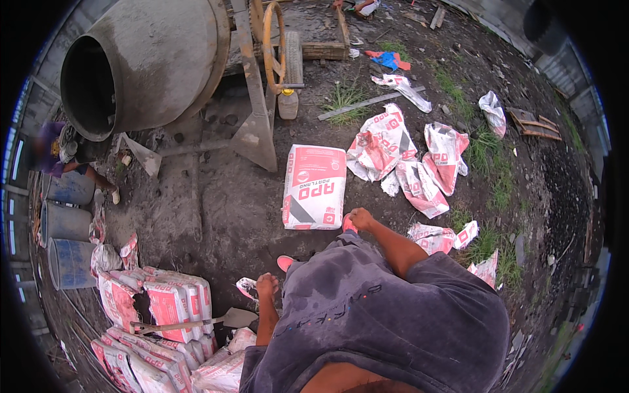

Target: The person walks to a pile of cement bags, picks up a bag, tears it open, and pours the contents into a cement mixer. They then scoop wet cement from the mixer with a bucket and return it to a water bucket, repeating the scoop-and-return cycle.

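Dark, uneven ground [180, 209] spreads around a concrete mixer [157, 59] at ten o'clock. One full cement bag [318, 177] lies flat at twelve o'clock, with crumpled sacks [380, 144] at two and stacked cement bags [171, 301] at eight. Beside its near right corner is the right hand [358, 219], fingers curled; whether it grips the bag, I cannot tell. At seven, the left hand [266, 285] hangs released, fingers loosely bent. Hauling on one corner could split the bag, and a slip could drop it onto the pink shoe [350, 224] alongside.
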{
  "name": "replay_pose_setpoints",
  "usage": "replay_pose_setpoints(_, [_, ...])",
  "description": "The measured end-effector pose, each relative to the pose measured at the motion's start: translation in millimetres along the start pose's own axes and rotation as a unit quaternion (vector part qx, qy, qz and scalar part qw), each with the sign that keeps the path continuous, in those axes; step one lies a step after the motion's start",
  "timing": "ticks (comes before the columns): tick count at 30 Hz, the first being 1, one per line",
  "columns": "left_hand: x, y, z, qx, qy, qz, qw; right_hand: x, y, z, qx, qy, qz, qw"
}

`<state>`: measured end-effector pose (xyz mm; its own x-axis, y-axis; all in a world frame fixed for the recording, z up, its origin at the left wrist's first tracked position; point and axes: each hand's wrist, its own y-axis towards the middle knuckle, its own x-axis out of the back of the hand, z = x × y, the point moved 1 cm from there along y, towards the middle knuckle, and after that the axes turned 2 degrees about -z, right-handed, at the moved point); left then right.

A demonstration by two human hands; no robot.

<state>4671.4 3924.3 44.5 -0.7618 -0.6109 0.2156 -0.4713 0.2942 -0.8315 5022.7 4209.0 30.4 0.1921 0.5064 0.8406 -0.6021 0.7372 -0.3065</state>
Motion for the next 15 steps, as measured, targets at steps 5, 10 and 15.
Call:
replay_pose_setpoints(5, [-1, -1, -8, -0.003, -0.009, 0.007, 1.000, 2, 6, 1, -0.139, 0.193, 0.002, 0.971])
replay_pose_setpoints(10, [1, 3, 4, 0.021, 0.005, -0.001, 1.000, 6, 0, -6, -0.057, 0.036, 0.007, 0.998])
replay_pose_setpoints(15, [3, 5, 19, 0.039, 0.001, -0.003, 0.999, 5, -7, -14, -0.077, 0.061, 0.029, 0.995])
